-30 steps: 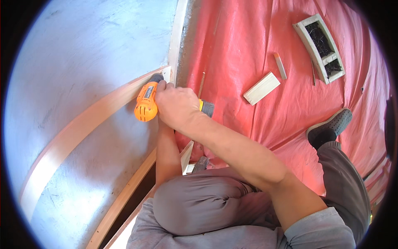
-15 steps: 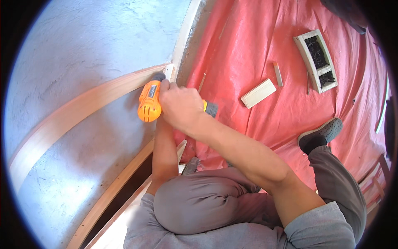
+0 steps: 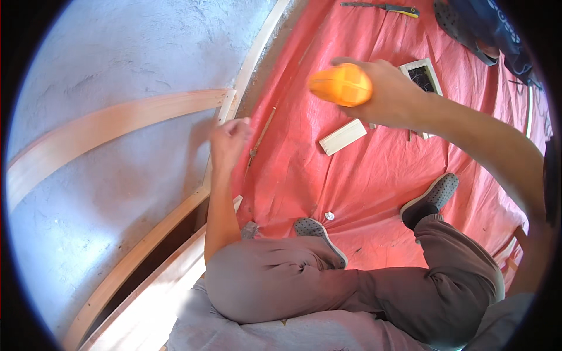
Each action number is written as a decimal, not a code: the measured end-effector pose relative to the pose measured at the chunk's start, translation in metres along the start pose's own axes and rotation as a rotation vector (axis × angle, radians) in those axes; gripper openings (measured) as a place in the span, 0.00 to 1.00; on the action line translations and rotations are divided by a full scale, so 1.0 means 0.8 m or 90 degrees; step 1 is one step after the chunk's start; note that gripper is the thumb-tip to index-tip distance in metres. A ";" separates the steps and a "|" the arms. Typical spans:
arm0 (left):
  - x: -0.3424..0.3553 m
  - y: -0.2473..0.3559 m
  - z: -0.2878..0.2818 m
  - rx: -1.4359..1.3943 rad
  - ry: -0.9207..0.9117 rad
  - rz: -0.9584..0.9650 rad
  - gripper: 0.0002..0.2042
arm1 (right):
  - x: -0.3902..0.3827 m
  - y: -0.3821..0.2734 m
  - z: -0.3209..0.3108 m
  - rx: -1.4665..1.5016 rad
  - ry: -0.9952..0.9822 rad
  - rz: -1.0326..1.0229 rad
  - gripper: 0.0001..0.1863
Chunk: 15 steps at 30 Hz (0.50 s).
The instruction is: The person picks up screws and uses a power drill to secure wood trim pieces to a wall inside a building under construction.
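Observation:
My right hand point(image 3: 391, 90) grips an orange cordless drill point(image 3: 342, 85), held above the red sheet and slightly blurred; its chuck is hidden. My left hand point(image 3: 228, 141) is raised beside the upright wooden strip point(image 3: 221, 112) against the wall. Its fingers are curled closed, and anything inside them is hidden. Just above that hand, a horizontal wooden board point(image 3: 126, 123) runs along the wall and meets the upright strip at its right end.
A small wood block point(image 3: 343, 137) lies on the red sheet point(image 3: 293, 169). Beyond it, a wooden box point(image 3: 433, 73) with dark screws is partly covered by my right arm. A handsaw point(image 3: 380, 7) lies at the far edge. Another person's shoe point(image 3: 459, 35) is at the far right.
My right hand has carried the drill away from the board's end, to the right over the sheet. My left hand now shows beside the upright strip. My view has shifted slightly.

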<state>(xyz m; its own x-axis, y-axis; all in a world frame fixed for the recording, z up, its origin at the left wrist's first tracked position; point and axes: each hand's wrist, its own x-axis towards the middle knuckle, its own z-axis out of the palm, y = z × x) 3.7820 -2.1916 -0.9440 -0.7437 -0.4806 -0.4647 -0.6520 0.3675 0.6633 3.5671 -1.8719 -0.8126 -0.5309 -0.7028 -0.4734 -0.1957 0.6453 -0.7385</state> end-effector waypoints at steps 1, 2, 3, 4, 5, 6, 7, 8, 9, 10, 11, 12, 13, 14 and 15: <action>-0.018 0.027 0.018 -0.120 -0.112 -0.048 0.22 | -0.016 0.034 -0.004 -0.007 0.047 -0.044 0.27; -0.036 0.058 0.031 -0.237 -0.217 -0.091 0.26 | -0.031 0.056 -0.007 -0.090 0.104 -0.133 0.27; -0.051 0.076 0.037 -0.313 -0.302 -0.082 0.30 | -0.044 0.073 -0.006 -0.169 0.161 -0.232 0.28; -0.063 0.085 0.041 -0.386 -0.384 -0.078 0.33 | -0.046 0.077 0.005 -0.204 0.187 -0.316 0.28; -0.071 0.100 0.050 -0.450 -0.428 -0.080 0.35 | -0.056 0.079 0.010 -0.253 0.221 -0.390 0.29; -0.078 0.122 0.061 -0.516 -0.468 -0.072 0.37 | -0.067 0.075 0.009 -0.272 0.228 -0.454 0.29; -0.083 0.141 0.068 -0.581 -0.505 -0.063 0.38 | -0.078 0.074 0.016 -0.277 0.233 -0.468 0.29; -0.085 0.164 0.079 -0.625 -0.497 -0.092 0.39 | -0.085 0.084 0.024 -0.206 0.250 -0.496 0.30; -0.083 0.183 0.097 -0.674 -0.494 -0.124 0.39 | -0.090 0.094 0.031 -0.149 0.274 -0.509 0.32; -0.085 0.203 0.105 -0.711 -0.484 -0.161 0.39 | -0.090 0.098 0.038 -0.078 0.302 -0.527 0.34; -0.088 0.223 0.115 -0.744 -0.435 -0.154 0.35 | -0.084 0.112 0.048 -0.083 0.299 -0.534 0.37; -0.084 0.233 0.120 -0.763 -0.417 -0.158 0.33 | -0.082 0.114 0.052 -0.075 0.304 -0.535 0.39; -0.077 0.245 0.125 -0.780 -0.399 -0.161 0.31 | -0.078 0.116 0.052 -0.071 0.311 -0.540 0.41; -0.073 0.252 0.133 -0.797 -0.383 -0.174 0.29 | -0.075 0.121 0.055 -0.074 0.332 -0.538 0.40; -0.072 0.267 0.139 -0.817 -0.368 -0.179 0.25 | -0.071 0.129 0.059 -0.078 0.356 -0.535 0.40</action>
<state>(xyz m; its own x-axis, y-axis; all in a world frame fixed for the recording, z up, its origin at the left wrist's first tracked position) 3.6687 -1.9972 -0.8406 -0.7731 0.0846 -0.6286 -0.4341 -0.7932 0.4271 3.6160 -1.7795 -0.8841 -0.4857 -0.7231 0.4911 -0.7496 0.0556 -0.6595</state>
